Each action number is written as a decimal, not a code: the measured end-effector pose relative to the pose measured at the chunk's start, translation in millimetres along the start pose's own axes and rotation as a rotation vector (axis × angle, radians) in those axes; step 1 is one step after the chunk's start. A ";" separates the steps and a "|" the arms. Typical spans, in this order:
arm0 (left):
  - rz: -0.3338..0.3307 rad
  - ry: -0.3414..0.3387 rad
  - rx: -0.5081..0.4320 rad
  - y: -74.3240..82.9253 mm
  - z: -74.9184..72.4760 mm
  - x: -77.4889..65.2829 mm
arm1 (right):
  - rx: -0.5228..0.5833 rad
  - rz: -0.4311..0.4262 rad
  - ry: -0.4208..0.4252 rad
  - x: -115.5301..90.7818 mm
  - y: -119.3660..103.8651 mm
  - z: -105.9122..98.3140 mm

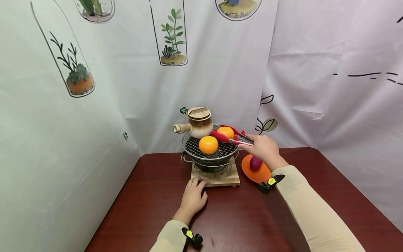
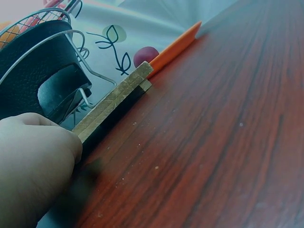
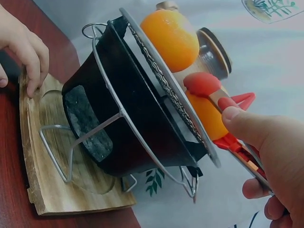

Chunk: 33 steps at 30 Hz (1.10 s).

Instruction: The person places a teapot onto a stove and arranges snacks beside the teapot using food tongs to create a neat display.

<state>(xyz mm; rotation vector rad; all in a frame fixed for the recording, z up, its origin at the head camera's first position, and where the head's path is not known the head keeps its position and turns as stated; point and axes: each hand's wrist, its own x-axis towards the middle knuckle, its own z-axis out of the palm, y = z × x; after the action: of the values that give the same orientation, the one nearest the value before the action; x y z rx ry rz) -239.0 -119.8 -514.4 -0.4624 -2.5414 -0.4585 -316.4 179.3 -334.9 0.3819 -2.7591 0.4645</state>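
Observation:
My right hand (image 1: 262, 148) grips a pair of red-tipped metal tongs (image 1: 233, 140). The tongs' red ends lie on either side of an orange (image 1: 225, 133) at the back right of a round wire grill rack (image 1: 223, 150). Nearer the front of the rack sits a second orange (image 1: 208, 145). My left hand (image 1: 193, 196) rests its fingers at the front edge of the wooden board (image 1: 217, 180) under the black stove (image 3: 128, 109). In the left wrist view, fingertips are hidden behind the hand.
A clay pot (image 1: 200, 126) with a wooden lid and side handle stands at the rack's back left. Right of the stove, an orange plate (image 1: 248, 171) holds a purple round item (image 1: 255, 163). Printed cloth hangs behind the dark red table (image 1: 239, 217).

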 end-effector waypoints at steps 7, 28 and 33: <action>0.005 0.011 -0.010 -0.8 1.3 1.2 | 0.011 0.026 -0.003 -0.8 0.8 -1.5; 0.008 0.007 -0.012 -1.5 2.5 1.1 | 0.224 0.131 0.154 -27.2 43.3 -22.0; 0.019 0.013 -0.010 -2.6 2.8 2.1 | 0.212 0.189 0.164 -43.4 63.8 -18.6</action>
<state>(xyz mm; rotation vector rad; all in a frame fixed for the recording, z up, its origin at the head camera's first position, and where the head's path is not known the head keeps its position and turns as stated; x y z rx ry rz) -242.9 -120.6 -516.2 -0.4852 -2.5211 -0.4658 -291.6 253.0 -350.7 0.1236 -2.6043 0.8017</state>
